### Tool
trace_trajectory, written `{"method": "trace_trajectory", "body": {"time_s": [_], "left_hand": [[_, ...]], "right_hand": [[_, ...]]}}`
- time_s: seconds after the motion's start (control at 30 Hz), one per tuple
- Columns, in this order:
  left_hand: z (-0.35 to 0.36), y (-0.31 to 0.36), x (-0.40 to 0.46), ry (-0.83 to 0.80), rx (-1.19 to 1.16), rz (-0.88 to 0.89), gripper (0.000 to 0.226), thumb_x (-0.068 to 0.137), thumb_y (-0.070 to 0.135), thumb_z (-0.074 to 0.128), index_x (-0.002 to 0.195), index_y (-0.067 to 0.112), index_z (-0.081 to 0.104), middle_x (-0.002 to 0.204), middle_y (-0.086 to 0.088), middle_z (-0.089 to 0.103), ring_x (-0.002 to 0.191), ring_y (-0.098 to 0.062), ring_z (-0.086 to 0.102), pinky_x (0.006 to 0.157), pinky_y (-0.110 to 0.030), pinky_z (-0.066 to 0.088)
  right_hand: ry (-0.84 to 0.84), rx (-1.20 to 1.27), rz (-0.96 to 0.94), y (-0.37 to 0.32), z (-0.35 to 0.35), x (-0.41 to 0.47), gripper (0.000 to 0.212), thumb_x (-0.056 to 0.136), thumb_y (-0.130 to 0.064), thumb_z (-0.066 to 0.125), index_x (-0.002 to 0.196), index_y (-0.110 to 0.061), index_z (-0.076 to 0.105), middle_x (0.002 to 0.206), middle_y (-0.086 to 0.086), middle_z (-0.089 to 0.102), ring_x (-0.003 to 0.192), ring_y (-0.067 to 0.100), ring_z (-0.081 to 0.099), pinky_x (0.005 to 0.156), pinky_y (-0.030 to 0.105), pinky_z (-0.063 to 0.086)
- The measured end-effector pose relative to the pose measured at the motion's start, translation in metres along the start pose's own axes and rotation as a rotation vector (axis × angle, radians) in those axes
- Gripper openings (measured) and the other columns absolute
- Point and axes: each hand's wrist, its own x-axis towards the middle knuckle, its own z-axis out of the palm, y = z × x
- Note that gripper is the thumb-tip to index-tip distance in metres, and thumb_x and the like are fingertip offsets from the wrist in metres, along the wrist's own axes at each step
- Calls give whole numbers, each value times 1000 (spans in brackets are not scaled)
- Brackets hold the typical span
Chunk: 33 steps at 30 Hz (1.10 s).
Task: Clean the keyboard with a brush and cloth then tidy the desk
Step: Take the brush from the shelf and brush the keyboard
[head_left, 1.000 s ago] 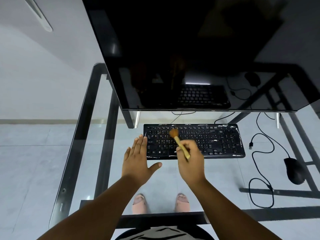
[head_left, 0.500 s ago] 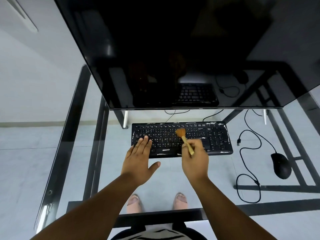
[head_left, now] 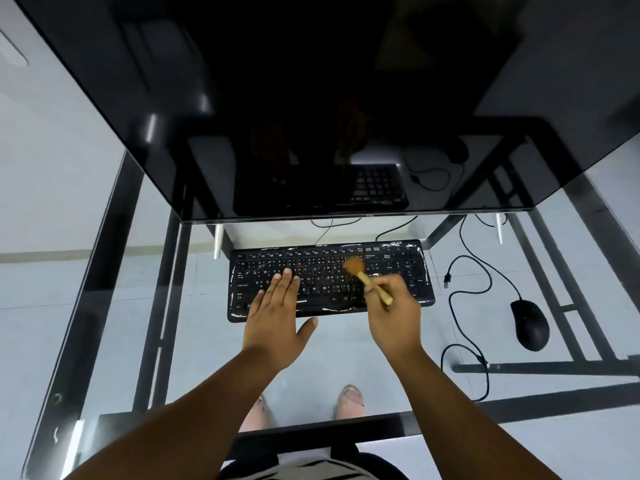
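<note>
From the head view, the only one there is, the black keyboard [head_left: 330, 280] lies flat on the glass desk [head_left: 104, 306], just in front of the dark monitor [head_left: 311, 98], its long axis running left to right across the person's front. The left hand [head_left: 277, 318] rests palm down on the keyboard's left half, fingers [head_left: 282, 282] stretched out flat and close together over the letter keys, thumb splayed out over the near edge; it grips nothing and seems only to steady the board. The right hand [head_left: 393, 308] is closed around the pale wooden handle of a small brush [head_left: 367, 280], pinching it low so the handle's end pokes out towards the person. The brush slants up and to the left from the fingers, and its orange bristles sit on the keys right of the centre, just short of the number pad.

What the next stroke turns on, I'd say, is this: the uncleaned run of keys lies along the board's long axis, and the bristles point away from the right hand toward the far rows, so the right hand is the one to sweep sideways. No cloth is in sight. A black mouse [head_left: 530, 323] and its looping cable [head_left: 467, 306] lie well apart to the right, untidied.
</note>
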Motion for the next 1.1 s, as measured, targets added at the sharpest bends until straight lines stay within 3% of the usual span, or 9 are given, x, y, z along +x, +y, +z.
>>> {"method": "trace_trajectory", "body": {"time_s": [0.1,0.23,0.3,0.4,0.57,0.67,0.93,1.0,1.1], "left_hand": [[3,9,4,-12,15,4,90,80,70,8,155,19,8,162,5,-4,149,-13,-6,118,-34,0],[5,21,9,-18,13,12,90,80,70,7,155,20,5,162,5,-7,148,-12,-9,117,-33,-2],[6,26,12,-25,14,11,89,80,70,8,154,20,2,162,6,-11,148,-11,-11,117,-33,-4],[8,32,14,-28,24,4,87,83,69,11,155,21,1,161,7,-13,148,-11,-13,118,-33,-4],[11,42,17,-25,8,-4,91,79,70,6,155,20,3,161,6,-12,147,-11,-14,118,-34,-3],[13,48,19,-24,7,-2,91,79,70,6,154,19,5,161,6,-12,147,-10,-13,117,-34,-4],[17,58,18,-24,34,-22,92,79,70,5,154,19,1,161,4,-13,147,-12,-15,116,-33,-8],[17,59,18,-19,37,-23,88,83,70,11,154,18,0,161,3,-14,147,-13,-15,116,-33,-8],[16,60,17,-20,18,-25,82,93,63,29,154,17,0,161,2,-14,148,-14,-15,118,-34,-7]], "right_hand": [[139,41,65,4,-11,8,3,93,-20,59,93,-18,57,69,-3,65,60,14,59,56,32,44],[-4,100,71,9,-19,14,5,92,-19,60,90,-23,58,77,-2,71,71,14,66,63,29,50],[80,30,79,13,-25,16,2,93,-20,58,92,-21,57,72,-1,68,66,17,63,58,30,47],[154,66,74,16,-36,20,1,94,-19,56,94,-18,56,72,-3,66,59,8,57,52,15,40],[129,-5,86,26,-48,24,1,94,-20,56,95,-19,55,69,2,66,61,19,60,54,32,44],[149,53,109,29,-55,26,3,94,-20,56,93,-23,55,74,-2,68,68,16,62,57,24,45],[126,124,127,36,-65,22,7,92,-17,58,91,-24,56,79,-5,71,73,10,65,64,26,48],[49,105,126,38,-65,18,11,90,-17,59,86,-27,57,77,-2,71,73,18,66,64,33,50],[142,41,112,41,-66,15,8,91,-15,56,90,-23,54,74,-3,69,67,19,62,60,37,49]]}}
